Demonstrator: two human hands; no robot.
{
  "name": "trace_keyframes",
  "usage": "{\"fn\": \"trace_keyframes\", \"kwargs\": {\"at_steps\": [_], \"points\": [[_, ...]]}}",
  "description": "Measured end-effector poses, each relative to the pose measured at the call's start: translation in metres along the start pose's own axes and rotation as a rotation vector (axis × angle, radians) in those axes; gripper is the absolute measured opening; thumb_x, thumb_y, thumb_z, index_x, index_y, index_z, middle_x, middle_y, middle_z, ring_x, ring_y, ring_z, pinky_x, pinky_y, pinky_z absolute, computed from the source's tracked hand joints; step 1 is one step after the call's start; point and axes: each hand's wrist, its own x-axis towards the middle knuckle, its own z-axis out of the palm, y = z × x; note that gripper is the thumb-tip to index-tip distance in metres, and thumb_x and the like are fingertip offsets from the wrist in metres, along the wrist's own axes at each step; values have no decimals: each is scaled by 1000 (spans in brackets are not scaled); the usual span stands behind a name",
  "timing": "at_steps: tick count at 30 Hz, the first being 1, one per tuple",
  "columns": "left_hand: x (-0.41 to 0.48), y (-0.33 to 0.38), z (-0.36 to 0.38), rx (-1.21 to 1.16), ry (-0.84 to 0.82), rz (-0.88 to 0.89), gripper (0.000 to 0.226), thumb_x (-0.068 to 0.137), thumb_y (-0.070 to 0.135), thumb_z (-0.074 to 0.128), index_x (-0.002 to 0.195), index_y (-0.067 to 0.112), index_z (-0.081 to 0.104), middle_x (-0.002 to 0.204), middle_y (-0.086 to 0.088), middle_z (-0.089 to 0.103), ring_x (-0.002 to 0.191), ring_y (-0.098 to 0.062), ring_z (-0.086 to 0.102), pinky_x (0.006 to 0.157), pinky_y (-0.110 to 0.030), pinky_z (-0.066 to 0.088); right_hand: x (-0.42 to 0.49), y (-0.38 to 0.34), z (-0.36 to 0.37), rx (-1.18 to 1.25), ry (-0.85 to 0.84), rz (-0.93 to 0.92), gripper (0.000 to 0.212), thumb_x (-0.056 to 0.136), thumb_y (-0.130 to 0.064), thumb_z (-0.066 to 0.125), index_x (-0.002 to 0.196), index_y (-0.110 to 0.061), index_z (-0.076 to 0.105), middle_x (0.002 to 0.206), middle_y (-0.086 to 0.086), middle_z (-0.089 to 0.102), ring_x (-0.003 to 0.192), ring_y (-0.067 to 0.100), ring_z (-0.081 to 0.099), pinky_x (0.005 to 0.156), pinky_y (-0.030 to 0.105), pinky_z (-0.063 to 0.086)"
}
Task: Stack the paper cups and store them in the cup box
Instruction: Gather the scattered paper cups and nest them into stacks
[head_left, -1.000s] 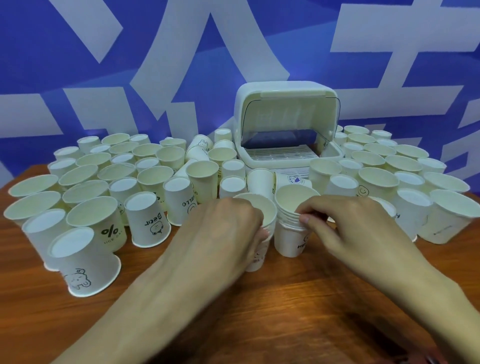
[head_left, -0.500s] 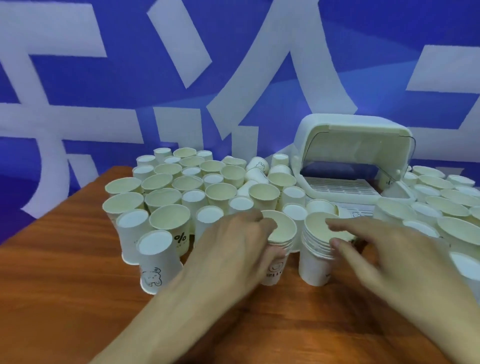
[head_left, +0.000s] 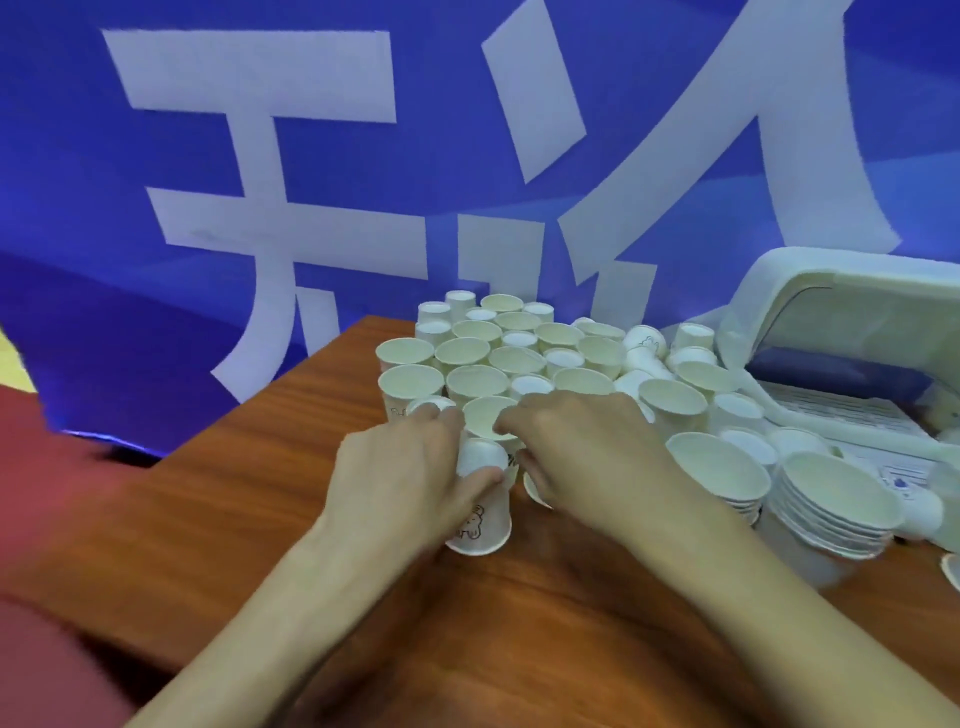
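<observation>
Many white paper cups stand packed together on the wooden table, some upright and some upside down. My left hand grips an upside-down cup with a bear print at the front of the cluster. My right hand is curled round an upright cup just behind it, fingers at its rim. Two stacks of nested cups stand free at the right. Behind them sits the white cup box with its lid raised.
A blue banner with large white characters hangs right behind the table. The table's left edge runs diagonally, with red floor beyond it. Bare wood lies in front of my forearms.
Both hands have let go of the two stacks and moved left to the loose cups. The view has swung left, so the stacks and box now sit at the right edge.
</observation>
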Motion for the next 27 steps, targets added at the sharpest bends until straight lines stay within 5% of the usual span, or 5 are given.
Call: {"fn": "trace_keyframes", "kwargs": {"at_steps": [4, 10, 15, 19, 27], "points": [[0, -3, 12, -93, -22, -32, 58, 75, 80, 38, 103, 32, 56, 101, 9, 63, 92, -18, 65, 64, -33, 48, 16, -9, 13, -74, -79, 2, 19, 85, -21, 59, 103, -25, 56, 99, -3, 63, 97, 28, 63, 49, 30, 9], [-9, -10, 13, -186, 38, -13, 48, 76, 74, 37, 99, 36, 55, 90, 11, 58, 82, -13, 63, 60, -32, 49, 24, -12, 23, -97, -37, -2, 10, 82, -22, 59, 80, -28, 51, 83, -1, 66, 84, 27, 64, 48, 30, 7], [-23, -21, 6, -160, 118, 124, 42, 70, 54, 65, 102, 31, 50, 97, 13, 53, 61, -12, 56, 39, -25, 35, 26, -18, 19, -73, -1, 1, 8, 86, -28, 56, 85, -25, 64, 79, -1, 65, 70, 28, 55, 48, 29, 9], [-33, -17, 9, -148, 44, 168, 57, 62, 47, 78, 107, 29, 48, 114, 15, 48, 64, -10, 56, 40, -18, 23, 24, -24, 12, -75, 5, -12, 16, 83, -25, 59, 73, -25, 47, 58, -4, 34, 55, 22, 30, 49, 30, 7], [-31, -8, 8, -297, 30, -55, 48, 77, 82, 38, 103, 41, 40, 96, 23, 52, 73, -5, 58, 52, -26, 38, 5, -13, 6, -7, -57, -51, 25, 87, -23, 59, 75, -25, 37, 63, -4, 25, 59, 25, 31, 49, 30, 9]]}}
